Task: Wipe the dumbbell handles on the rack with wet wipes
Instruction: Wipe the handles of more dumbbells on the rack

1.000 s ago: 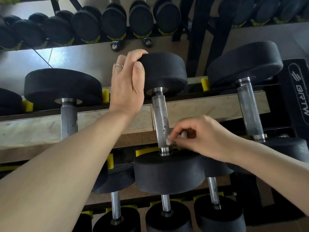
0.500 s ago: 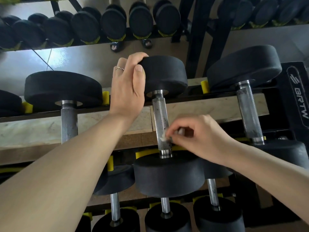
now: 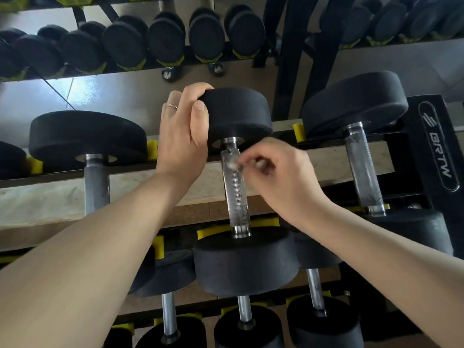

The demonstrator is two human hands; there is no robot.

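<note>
A black dumbbell lies on the top tier of the rack [image 3: 426,136], its knurled steel handle [image 3: 236,197] pointing toward me. My left hand [image 3: 180,139] grips the rim of its far head [image 3: 238,114], fingers curled over the top edge. My right hand [image 3: 278,177] pinches a small white wet wipe [image 3: 233,165] and presses it against the upper part of the handle, just below the far head. The near head [image 3: 246,264] sits below the handle's lower collar.
Neighbouring dumbbells lie to the left [image 3: 96,182] and right [image 3: 364,172] on the same tier, smaller ones on lower tiers [image 3: 244,312]. Yellow cradles [image 3: 152,153] separate them. A mirror behind shows a row of dumbbells [image 3: 163,43].
My right hand has slid the wipe up the handle from near the lower collar to just below the far head. My left hand has kept its grip on the far head.
</note>
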